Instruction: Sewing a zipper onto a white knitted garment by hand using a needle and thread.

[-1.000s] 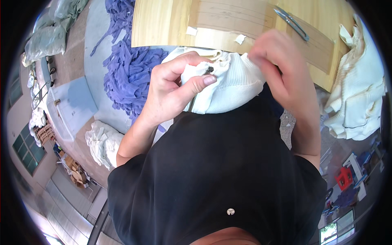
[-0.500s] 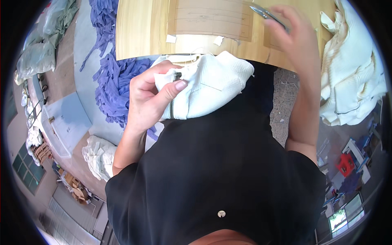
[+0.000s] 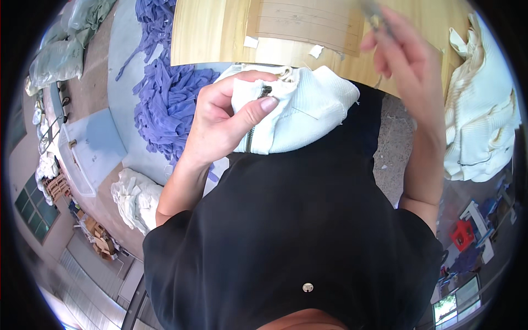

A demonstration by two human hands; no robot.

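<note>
My left hand grips a white ribbed garment with a dark zipper against my black shirt, the thumb pressed across the zipper top. The garment's upper edge touches the front of the wooden table. My right hand is raised over the table at the upper right, fingers closed on small metal scissors that are blurred by motion. A brown paper pattern sheet lies on the table between the two hands.
A heap of purple fabric pieces lies on the floor at left. A pile of cream garments sits at right. A white cloth bundle and a pale blue bin are at lower left. Small white scraps dot the table.
My right hand left the garment, reached to the table's far right for the scissors and now lifts them. My left hand kept hold of the garment.
</note>
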